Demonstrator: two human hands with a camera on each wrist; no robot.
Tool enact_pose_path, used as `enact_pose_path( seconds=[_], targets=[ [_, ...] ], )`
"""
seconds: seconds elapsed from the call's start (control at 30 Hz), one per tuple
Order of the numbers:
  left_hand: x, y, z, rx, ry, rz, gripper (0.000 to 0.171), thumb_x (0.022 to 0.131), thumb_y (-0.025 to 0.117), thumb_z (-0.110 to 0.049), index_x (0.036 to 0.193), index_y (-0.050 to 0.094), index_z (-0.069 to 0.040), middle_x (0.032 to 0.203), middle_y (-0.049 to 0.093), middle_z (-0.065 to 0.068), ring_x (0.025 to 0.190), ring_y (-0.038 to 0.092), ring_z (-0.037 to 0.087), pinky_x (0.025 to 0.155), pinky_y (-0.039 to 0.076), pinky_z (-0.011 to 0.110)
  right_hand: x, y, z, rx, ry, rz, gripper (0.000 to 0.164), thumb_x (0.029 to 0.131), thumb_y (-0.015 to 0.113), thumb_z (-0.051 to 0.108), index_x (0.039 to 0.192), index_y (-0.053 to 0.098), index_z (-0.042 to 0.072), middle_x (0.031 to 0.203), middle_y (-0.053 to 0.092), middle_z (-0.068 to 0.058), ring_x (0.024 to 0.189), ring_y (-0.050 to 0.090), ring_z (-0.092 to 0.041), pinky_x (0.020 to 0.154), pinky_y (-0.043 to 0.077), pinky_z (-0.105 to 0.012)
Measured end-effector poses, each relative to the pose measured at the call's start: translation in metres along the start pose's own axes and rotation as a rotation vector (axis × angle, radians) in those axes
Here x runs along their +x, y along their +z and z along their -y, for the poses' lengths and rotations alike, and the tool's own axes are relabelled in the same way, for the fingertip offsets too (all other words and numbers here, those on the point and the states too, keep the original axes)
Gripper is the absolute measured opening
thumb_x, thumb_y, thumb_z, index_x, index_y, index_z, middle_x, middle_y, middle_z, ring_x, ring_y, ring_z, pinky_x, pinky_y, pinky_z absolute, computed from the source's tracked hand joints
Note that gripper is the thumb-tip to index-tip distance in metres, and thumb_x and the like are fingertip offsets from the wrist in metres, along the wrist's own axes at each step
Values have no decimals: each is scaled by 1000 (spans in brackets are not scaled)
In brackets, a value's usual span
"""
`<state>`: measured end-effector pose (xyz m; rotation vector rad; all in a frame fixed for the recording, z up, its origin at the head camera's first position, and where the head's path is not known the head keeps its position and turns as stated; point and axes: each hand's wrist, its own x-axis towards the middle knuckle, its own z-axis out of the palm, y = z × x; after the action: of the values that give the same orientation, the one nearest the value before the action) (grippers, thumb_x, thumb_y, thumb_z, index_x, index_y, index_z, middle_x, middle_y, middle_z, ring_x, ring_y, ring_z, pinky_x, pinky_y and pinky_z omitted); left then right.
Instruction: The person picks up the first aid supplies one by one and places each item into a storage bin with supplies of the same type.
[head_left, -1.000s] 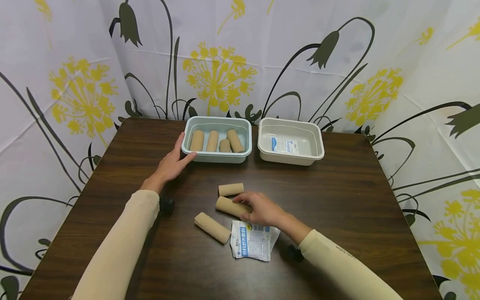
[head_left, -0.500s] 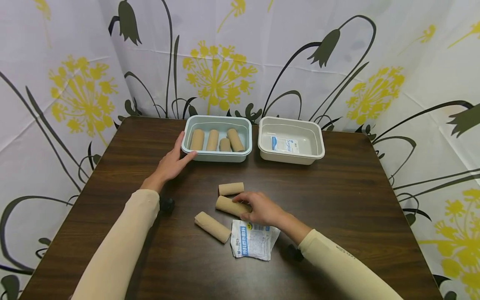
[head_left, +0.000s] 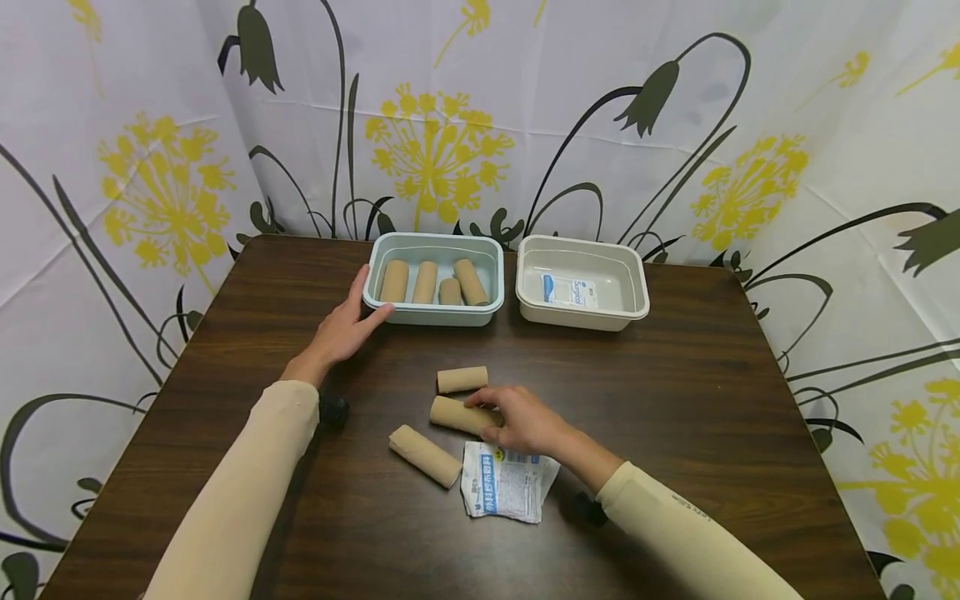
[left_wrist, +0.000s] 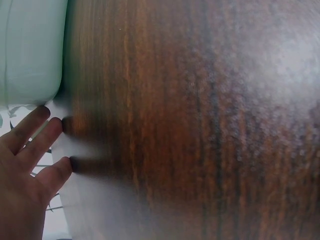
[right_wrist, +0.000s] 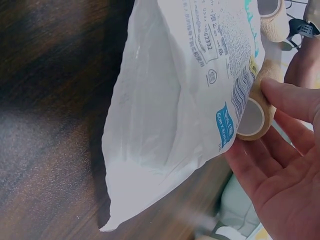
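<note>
In the head view my left hand (head_left: 337, 333) rests against the near left corner of the blue-green bin (head_left: 442, 315), fingers along its side and thumb at the front rim. Several tan bandage rolls (head_left: 424, 282) lie inside that bin. My right hand (head_left: 528, 419) grips the right end of a tan bandage roll (head_left: 452, 414) on the table; in the right wrist view the thumb is on one side of this roll (right_wrist: 270, 92) and fingers on the other. Beneath the right hand lies a white-and-blue gauze dressing packet (head_left: 502, 483), which fills much of the right wrist view.
A cream bin (head_left: 585, 319) to the right of the blue-green one holds a white-and-blue packet (head_left: 567, 291). Two more bandage rolls lie on the dark wooden table (head_left: 712, 400): a shorter roll (head_left: 462, 379) behind and another roll (head_left: 425, 455) in front. A flowered curtain (head_left: 562, 125) hangs behind.
</note>
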<state>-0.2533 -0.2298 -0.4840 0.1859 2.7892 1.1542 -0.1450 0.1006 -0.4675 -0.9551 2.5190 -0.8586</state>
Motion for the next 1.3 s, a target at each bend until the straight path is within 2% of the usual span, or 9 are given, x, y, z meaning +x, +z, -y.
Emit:
enact_pose_path(
  seconds=[0.5, 0.7, 0.83, 0.97, 1.17, 1.3],
  targets=[
    [-1, -1, 1, -1, -2, 4, 87, 96, 44, -64, 154, -16, -40, 163, 10, 11, 142, 22, 47, 104, 17, 72, -1, -15, 8, 80, -5, -6, 42, 86, 73, 3, 127, 64, 8, 123, 65, -6, 108, 62, -18, 91, 50, -38],
    [-1, -1, 0, -1, 0, 1, 87, 96, 44, -63, 154, -16, -40, 163, 10, 11, 142, 22, 48, 104, 17, 72, 2, -25, 10, 159, -13, -32, 41, 86, 74, 5, 126, 64, 7, 122, 65, -6, 109, 61, -16, 86, 52, -33],
    [0, -1, 1, -1, 2, 0, 87, 96, 44, -63, 154, -16, -40, 163, 10, 11, 142, 22, 47, 104, 17, 72, 5, -32, 9, 261, -15, -53, 42, 85, 74, 5, 126, 63, 3, 121, 65, -8, 106, 61, -19, 87, 53, -38],
    [-1, -1, 1, -4, 5, 0, 87, 96, 44, -63, 154, -15, -40, 163, 10, 10, 142, 22, 47, 105, 17, 72, 9, -36, 6, 375, 21, -95, 42, 85, 75, 6, 124, 64, 1, 117, 66, -9, 100, 63, -21, 89, 51, -46],
    [0, 0, 2, -7, 6, -1, 87, 96, 45, -63, 154, -15, -40, 163, 10, 10, 142, 23, 47, 105, 18, 72, 18, -43, 0, 644, 194, -174, 43, 85, 75, 8, 126, 63, 1, 114, 68, -14, 92, 67, -20, 79, 55, -48],
    [0, 0, 2, -9, 5, -1, 87, 96, 45, -63, 154, -15, -41, 163, 11, 10, 142, 23, 47, 105, 18, 72, 26, -50, -2, 810, 289, -227, 43, 87, 74, 8, 128, 61, 2, 115, 67, -16, 93, 68, -22, 83, 53, -54]
  ],
)
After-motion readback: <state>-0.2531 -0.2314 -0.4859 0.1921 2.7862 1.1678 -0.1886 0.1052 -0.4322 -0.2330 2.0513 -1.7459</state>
